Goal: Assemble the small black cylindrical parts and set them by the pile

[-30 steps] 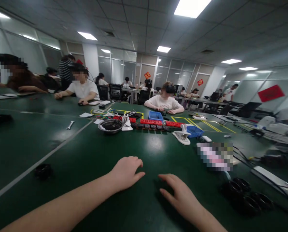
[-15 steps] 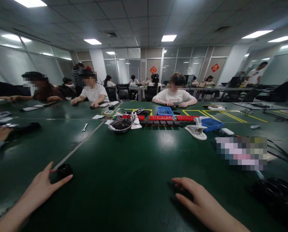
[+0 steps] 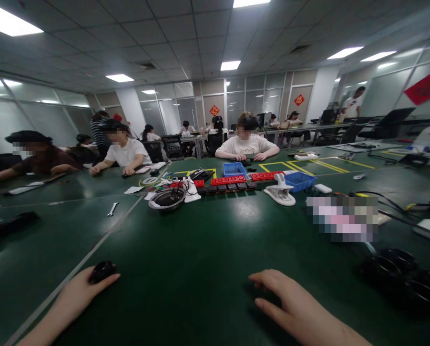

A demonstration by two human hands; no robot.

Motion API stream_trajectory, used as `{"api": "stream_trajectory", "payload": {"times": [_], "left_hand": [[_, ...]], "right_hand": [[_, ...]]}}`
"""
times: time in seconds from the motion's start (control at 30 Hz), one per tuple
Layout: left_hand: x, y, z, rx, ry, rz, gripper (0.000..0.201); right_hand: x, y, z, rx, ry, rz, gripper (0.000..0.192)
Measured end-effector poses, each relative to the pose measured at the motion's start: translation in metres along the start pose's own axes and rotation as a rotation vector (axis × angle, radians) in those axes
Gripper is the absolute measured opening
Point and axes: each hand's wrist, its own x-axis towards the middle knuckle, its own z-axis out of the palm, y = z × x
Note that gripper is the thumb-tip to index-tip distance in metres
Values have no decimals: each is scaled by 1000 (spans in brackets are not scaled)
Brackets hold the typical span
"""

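Note:
My left hand (image 3: 75, 294) is at the lower left of the green table (image 3: 178, 269), closed round a small, dark, glossy round object (image 3: 102, 272). The thumb lies along its near side; the other fingers are largely hidden behind it. What kind of object it is, I cannot make out. At the lower right, my right hand (image 3: 290, 300) hovers low over the table or rests lightly on it, with thumb and slightly bent fingers apart and nothing between them. Several black round parts with ring-like rims (image 3: 386, 269) stand to the right of that hand.
Across the middle are a metal bowl (image 3: 167, 199), red power strips (image 3: 229, 180), a white clip stand (image 3: 281, 192) and blue trays (image 3: 299, 181). A wrench (image 3: 113, 209) lies at left. Co-workers sit opposite, one in a white shirt (image 3: 247, 145). Cables run along the right.
My left hand has closed round the dark round object, where thumb and forefinger were spread about it before. My right hand keeps nearly the same pose. The view has turned somewhat to the right.

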Motion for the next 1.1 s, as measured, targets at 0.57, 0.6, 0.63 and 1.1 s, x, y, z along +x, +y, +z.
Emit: {"api": "stream_trajectory", "payload": {"times": [0.57,0.6,0.63,1.1], "left_hand": [[-38,254,168,47,-303,931,46],[-40,254,167,31,-321,942,46],[-41,252,166,3,-344,949,50],[-25,234,146,-352,-464,905,59]], "right_hand": [[19,42,-10,83,232,131,28],[21,46,-14,74,244,140,31],[23,49,-18,68,236,139,36],[96,45,-32,96,-275,-98,64]]}}
